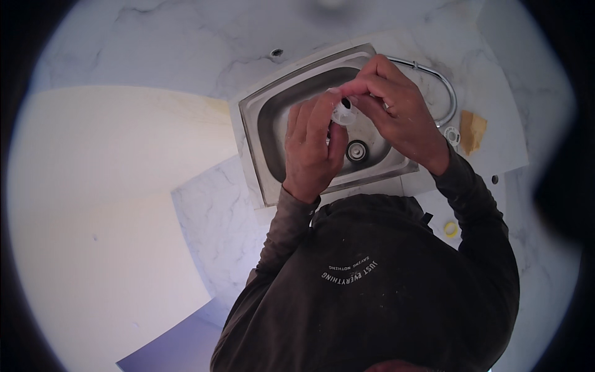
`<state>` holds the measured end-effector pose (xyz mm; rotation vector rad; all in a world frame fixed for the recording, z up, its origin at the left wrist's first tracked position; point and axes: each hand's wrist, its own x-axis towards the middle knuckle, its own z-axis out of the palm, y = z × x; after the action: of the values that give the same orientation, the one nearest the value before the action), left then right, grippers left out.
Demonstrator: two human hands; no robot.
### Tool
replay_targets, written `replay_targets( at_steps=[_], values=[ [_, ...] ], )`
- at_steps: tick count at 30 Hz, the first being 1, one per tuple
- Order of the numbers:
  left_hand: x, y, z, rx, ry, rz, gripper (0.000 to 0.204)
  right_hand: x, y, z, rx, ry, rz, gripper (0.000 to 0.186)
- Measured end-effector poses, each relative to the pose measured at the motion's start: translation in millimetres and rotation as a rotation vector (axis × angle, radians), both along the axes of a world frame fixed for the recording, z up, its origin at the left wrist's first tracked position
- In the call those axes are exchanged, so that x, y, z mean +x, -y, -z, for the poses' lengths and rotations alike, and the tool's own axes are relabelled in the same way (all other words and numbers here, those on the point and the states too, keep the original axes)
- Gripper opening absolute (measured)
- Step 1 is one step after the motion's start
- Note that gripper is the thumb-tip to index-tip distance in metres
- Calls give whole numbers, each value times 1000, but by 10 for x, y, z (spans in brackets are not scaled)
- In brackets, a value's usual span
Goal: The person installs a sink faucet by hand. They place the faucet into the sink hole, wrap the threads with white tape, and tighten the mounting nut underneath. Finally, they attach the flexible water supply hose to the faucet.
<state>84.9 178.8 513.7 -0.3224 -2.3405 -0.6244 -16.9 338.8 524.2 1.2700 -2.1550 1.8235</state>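
My left hand [310, 149] is closed on a small white plastic fitting with a dark opening [344, 111], held above the steel sink [251, 115]. My right hand [406, 121] is closed at the same fitting from the right, its fingers bent at the upper end beside my left fingertips. Part of the fitting is hidden by my fingers. The sink's round drain [357, 150] shows below my hands.
A curved chrome pipe [451, 93] runs along the sink's right side, near a white ring or spool [452, 136] and a brown paper piece [473, 132]. A yellow ring [450, 229] lies lower right. Marbled wall or counter surfaces have dark holes [277, 53]. Pale panels stand left.
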Motion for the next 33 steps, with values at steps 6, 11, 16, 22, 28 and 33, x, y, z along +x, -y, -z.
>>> replay_targets(
  at_steps=[6, 11, 16, 22, 28, 33],
  values=[
    [-43, -10, 74, 2, -9, -54, 50, 127, 29, 85, 47, -17, 160, 8],
    [-69, -12, 78, -27, -88, -102, 62, 225, -30, 16, 83, 53, 140, 12],
    [-89, -17, 9, -92, -95, -236, 68, 352, 35, 34, -102, 388, 32, 18],
    [-45, 81, 13, -92, -145, -366, 62, 473, -92, -19, -116, 649, -231, 20],
    [-22, 125, 14, -94, -231, -329, 51, 206, -46, -56, -82, 330, 22, 18],
    [-45, 159, 19, -162, -281, -256, 52, 83, 116, -135, -58, 440, -175, 16]
  ],
)
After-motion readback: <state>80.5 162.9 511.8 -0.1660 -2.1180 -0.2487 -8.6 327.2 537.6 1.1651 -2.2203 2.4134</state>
